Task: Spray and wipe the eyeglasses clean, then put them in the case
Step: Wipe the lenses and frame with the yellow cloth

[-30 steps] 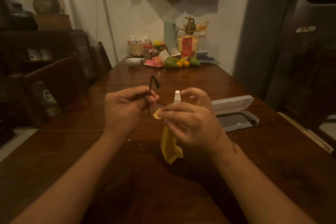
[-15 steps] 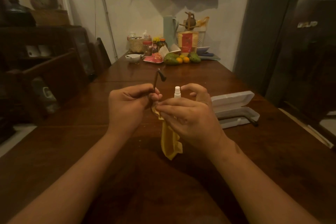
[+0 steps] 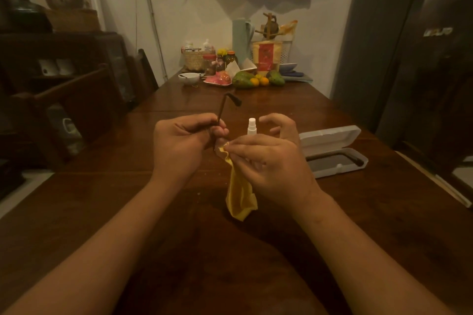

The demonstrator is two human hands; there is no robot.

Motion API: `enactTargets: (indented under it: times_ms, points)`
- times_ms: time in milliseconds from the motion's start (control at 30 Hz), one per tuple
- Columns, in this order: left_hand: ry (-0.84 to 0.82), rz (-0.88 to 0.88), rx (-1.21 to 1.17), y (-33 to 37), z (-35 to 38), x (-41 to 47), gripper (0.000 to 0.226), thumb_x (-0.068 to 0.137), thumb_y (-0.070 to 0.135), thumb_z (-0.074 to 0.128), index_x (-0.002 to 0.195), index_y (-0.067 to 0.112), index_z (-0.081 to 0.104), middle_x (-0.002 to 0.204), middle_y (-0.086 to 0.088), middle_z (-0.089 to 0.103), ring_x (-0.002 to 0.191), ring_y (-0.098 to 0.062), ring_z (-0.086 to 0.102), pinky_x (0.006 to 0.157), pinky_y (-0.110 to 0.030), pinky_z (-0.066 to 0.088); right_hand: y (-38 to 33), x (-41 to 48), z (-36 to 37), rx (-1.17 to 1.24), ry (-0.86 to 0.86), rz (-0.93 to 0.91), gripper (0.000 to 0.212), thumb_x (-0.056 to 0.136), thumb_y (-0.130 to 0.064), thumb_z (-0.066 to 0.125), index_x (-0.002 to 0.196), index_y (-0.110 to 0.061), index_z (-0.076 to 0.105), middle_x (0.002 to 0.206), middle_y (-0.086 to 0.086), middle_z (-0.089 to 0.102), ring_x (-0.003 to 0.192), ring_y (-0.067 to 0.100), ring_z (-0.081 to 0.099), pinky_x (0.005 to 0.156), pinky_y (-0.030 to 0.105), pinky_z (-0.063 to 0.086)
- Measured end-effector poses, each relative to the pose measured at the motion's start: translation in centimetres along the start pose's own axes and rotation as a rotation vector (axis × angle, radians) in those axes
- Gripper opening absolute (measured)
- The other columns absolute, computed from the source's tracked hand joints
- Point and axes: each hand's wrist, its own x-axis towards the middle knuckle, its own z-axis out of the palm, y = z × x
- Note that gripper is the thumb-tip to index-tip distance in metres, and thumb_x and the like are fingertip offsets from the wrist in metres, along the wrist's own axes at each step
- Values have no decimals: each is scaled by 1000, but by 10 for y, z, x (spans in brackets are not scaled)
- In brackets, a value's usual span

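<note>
Dim kitchen, long wooden counter (image 3: 384, 212), fruit (image 3: 243, 80) and jars (image 3: 212, 64) at the far end. Left hand (image 3: 179, 146) is curled round the eyeglasses (image 3: 222, 107), held above the counter mid-frame. One temple sticks up past the knuckles; lenses mostly hidden. Right hand (image 3: 271, 161) pinches the yellow cloth (image 3: 240, 194) at the lens between thumb and forefinger, other fingers lifted, cloth tail hanging down. Spray bottle (image 3: 251, 127) stands upright just behind the hands. Case (image 3: 330, 137) lies open on the counter, right of the hands and apart from them. Step looks like wiping. To do it well: steady the frame near the rim rather than the temple, cloth on both lens faces, small light circles, bare fingertips off the glass, then the other lens.
</note>
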Motion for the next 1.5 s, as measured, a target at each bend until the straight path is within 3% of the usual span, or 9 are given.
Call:
enactTargets:
  times_ms: [167,367,500,667,833,967,1100,1333,1500]
  points:
    - [1,-41,-35,1,0,2,30,81,-15,63,85,12,74,69,3,74,74,-26,74,66,-33,62,2,0,-4,55,-72,-117,25,89,-30,68,113,-28,75,116,-15,71,130,23,36,94,34,31]
    - [-11,-27,-39,3,-3,2,28,80,-14,65,90,10,73,70,5,75,76,-27,74,68,-33,62,8,-1,-8,38,-54,-40,23,82,-23,76,105,-26,79,107,-14,74,125,24,38,87,41,38]
    - [-7,-33,-41,3,-2,2,27,81,-13,65,88,11,74,70,3,75,73,-26,74,65,-31,62,5,1,-5,-14,-67,-81,29,88,-29,68,117,-29,73,118,-14,71,131,29,38,92,46,37]
    - [-19,-58,-19,2,-3,2,22,81,-11,66,84,9,74,70,0,75,72,-25,74,62,-29,61,6,0,-2,32,-144,-86,33,93,-33,58,125,-31,68,128,-16,65,135,25,32,98,38,29]
    - [-29,-52,3,3,-4,2,24,81,-9,67,82,14,74,72,3,76,75,-24,75,66,-31,61,6,1,-6,-4,-74,-31,26,88,-35,64,110,-29,76,112,-15,73,126,27,41,87,47,41]
    - [-23,-31,-2,3,-3,1,24,81,-9,67,85,14,74,72,4,75,74,-24,75,64,-28,61,1,0,-3,-18,-47,-24,29,89,-33,64,116,-28,73,116,-14,71,133,28,36,93,49,39]
    - [-10,-71,-20,2,-1,1,23,81,-10,67,80,12,74,68,2,75,71,-21,74,64,-29,61,-2,-1,0,6,-78,-122,34,93,-34,57,124,-26,69,128,-12,67,140,23,28,104,42,29]
    - [-2,-64,-21,3,-3,3,20,81,-9,67,86,10,74,74,-3,75,75,-28,74,64,-33,62,3,0,-4,-17,-45,-62,27,91,-38,61,114,-31,74,115,-16,71,129,28,40,90,47,38]
    - [-22,-80,-30,4,0,2,18,80,-8,68,81,9,74,71,-1,75,70,-21,73,62,-28,60,-5,-2,2,-69,-15,-85,31,93,-39,61,119,-28,71,119,-13,70,135,27,36,100,49,33]
